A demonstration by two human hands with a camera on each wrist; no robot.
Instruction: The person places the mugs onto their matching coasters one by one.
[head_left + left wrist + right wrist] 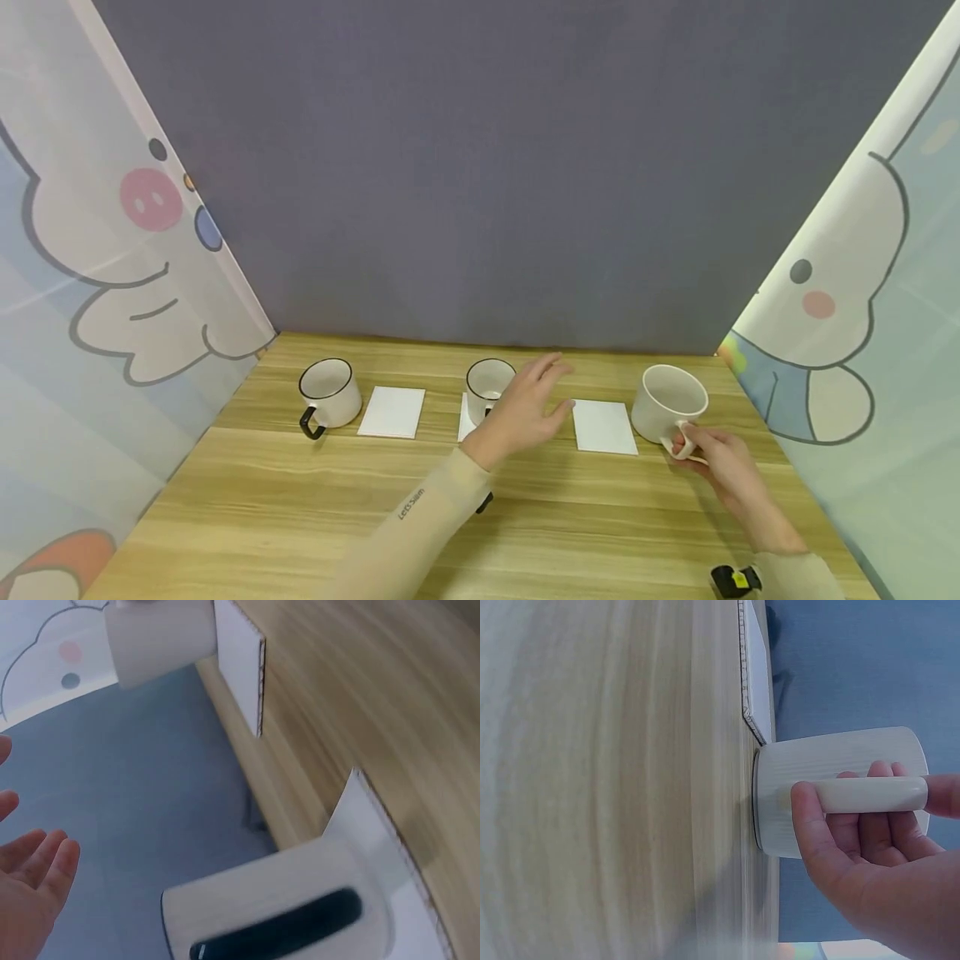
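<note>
My right hand (pixel 723 471) grips the handle of a plain white mug (pixel 660 410) at the table's right side. In the right wrist view, the fingers wrap the mug's handle (pixel 870 795), and its base is at or very near the tabletop beside a white square card (pixel 757 671). Over the middle of the table, my left hand (pixel 525 408) holds nothing, its fingers spread. Behind it, a white mug with a dark rim (pixel 487 379) stands on another white card (pixel 465 427); the hand partly hides both. That mug's black handle (pixel 281 926) shows in the left wrist view.
A second dark-rimmed white mug (pixel 333 400) stands at the left, its black handle toward me. To its right lies a white card (pixel 392 412). One more card (pixel 604 427) lies left of the plain mug. A grey panel (pixel 480 167) rises behind the wooden table (pixel 285 500).
</note>
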